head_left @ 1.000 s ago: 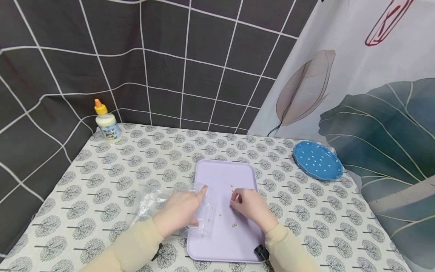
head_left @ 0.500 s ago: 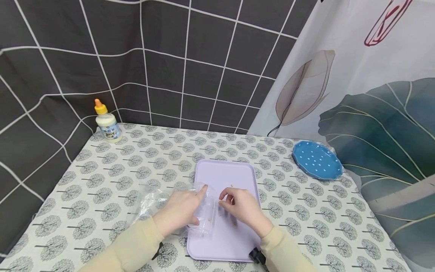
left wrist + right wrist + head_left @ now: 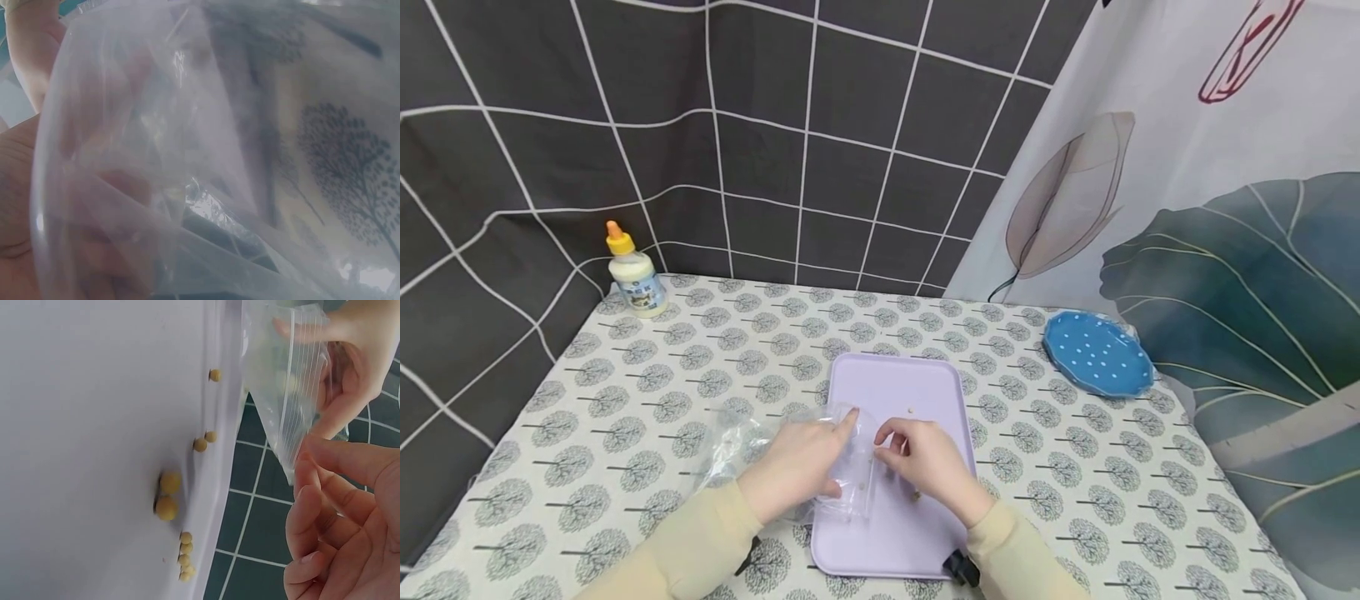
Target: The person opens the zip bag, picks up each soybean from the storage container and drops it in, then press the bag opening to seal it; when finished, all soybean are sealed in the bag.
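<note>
A clear plastic zip bag [image 3: 733,450] lies partly over the left side of the lilac tray [image 3: 887,546]. My left hand [image 3: 797,462] holds it, index finger stretched along the bag and thumb spread below. In the left wrist view the film [image 3: 181,137] covers most of the picture. My right hand [image 3: 928,462] is at the bag's mouth; in the right wrist view its thumb [image 3: 350,453] and index finger meet at the zip edge. The soybean in this pinch is hidden by the fingertips. Several loose soybeans [image 3: 167,508] lie on the tray.
A glue bottle [image 3: 638,279] with an orange tip stands at the back left. A blue polka-dot dish [image 3: 1099,354] sits at the back right. The tree-print cloth [image 3: 760,333] covers the table, with a dark grid curtain [image 3: 752,158] behind.
My right hand has moved left from the middle of the tray to the bag's mouth, its fingertips pinched together. My left hand and the bag have stayed in place.
</note>
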`<move>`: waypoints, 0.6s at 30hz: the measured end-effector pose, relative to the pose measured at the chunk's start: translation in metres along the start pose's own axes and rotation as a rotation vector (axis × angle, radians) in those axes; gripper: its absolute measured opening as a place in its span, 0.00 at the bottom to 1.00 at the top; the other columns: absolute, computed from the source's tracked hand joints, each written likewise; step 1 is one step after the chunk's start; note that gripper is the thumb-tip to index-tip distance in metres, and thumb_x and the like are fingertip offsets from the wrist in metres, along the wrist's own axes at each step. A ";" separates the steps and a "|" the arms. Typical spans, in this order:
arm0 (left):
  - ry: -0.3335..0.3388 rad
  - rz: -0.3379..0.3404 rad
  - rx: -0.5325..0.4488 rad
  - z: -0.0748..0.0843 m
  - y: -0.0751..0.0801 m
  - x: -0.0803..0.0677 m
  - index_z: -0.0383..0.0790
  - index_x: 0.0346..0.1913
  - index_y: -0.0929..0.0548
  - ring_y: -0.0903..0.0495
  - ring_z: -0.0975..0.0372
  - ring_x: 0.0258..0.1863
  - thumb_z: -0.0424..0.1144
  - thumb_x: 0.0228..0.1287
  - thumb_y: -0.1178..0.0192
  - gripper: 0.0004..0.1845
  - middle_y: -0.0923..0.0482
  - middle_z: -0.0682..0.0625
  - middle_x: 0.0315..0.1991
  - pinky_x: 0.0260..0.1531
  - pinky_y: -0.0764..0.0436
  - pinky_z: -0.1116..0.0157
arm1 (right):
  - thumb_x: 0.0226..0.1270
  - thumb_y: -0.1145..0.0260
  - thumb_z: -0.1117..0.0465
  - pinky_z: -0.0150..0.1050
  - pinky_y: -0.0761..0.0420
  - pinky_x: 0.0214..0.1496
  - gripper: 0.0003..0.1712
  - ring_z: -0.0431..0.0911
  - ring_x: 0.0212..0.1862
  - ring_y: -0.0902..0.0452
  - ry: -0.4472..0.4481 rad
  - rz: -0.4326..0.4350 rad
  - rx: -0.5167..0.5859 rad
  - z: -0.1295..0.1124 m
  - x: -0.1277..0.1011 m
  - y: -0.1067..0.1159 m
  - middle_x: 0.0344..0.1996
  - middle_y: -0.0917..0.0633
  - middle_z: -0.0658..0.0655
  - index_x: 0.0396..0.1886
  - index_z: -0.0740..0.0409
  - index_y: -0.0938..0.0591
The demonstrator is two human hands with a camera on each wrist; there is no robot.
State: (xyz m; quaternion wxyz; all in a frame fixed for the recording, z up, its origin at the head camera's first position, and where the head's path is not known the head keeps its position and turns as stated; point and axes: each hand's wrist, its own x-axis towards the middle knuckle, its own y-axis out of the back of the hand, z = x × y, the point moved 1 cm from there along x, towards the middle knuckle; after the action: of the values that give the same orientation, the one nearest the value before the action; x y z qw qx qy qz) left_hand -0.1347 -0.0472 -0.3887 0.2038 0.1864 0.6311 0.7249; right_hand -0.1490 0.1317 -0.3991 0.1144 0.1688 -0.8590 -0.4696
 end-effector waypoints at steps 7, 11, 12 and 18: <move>-0.002 0.012 0.010 0.000 0.000 -0.001 0.35 0.63 0.41 0.20 0.59 0.40 0.50 0.29 0.30 0.53 0.19 0.48 0.40 0.53 0.27 0.59 | 0.49 0.33 0.55 0.25 0.32 0.18 0.06 0.33 0.17 0.33 -0.048 0.021 0.000 0.011 -0.002 0.003 0.14 0.26 0.40 0.28 0.47 0.21; 0.007 0.005 -0.010 0.001 0.000 -0.002 0.35 0.63 0.41 0.21 0.58 0.41 0.47 0.28 0.30 0.52 0.19 0.47 0.42 0.55 0.29 0.59 | 0.48 0.33 0.54 0.27 0.32 0.16 0.07 0.35 0.16 0.33 -0.108 0.030 0.017 0.020 -0.001 0.004 0.14 0.24 0.42 0.27 0.47 0.21; 0.009 0.002 -0.014 0.001 0.000 -0.002 0.35 0.63 0.41 0.21 0.59 0.40 0.47 0.28 0.30 0.52 0.19 0.47 0.42 0.54 0.28 0.59 | 0.48 0.33 0.54 0.28 0.32 0.16 0.07 0.35 0.16 0.33 -0.124 0.028 0.021 0.022 -0.001 0.004 0.14 0.24 0.42 0.27 0.47 0.21; 0.018 -0.008 -0.020 0.000 -0.002 -0.003 0.35 0.64 0.42 0.20 0.60 0.37 0.47 0.29 0.30 0.53 0.19 0.48 0.41 0.52 0.27 0.60 | 0.48 0.33 0.55 0.30 0.31 0.15 0.07 0.37 0.15 0.32 -0.192 0.023 0.032 0.033 0.000 0.008 0.15 0.24 0.44 0.27 0.47 0.21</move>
State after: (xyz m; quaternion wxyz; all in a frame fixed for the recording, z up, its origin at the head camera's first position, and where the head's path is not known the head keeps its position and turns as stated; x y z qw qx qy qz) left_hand -0.1322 -0.0481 -0.3905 0.2031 0.1753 0.6263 0.7319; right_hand -0.1618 0.1609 -0.4096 0.0340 0.1149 -0.8753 -0.4686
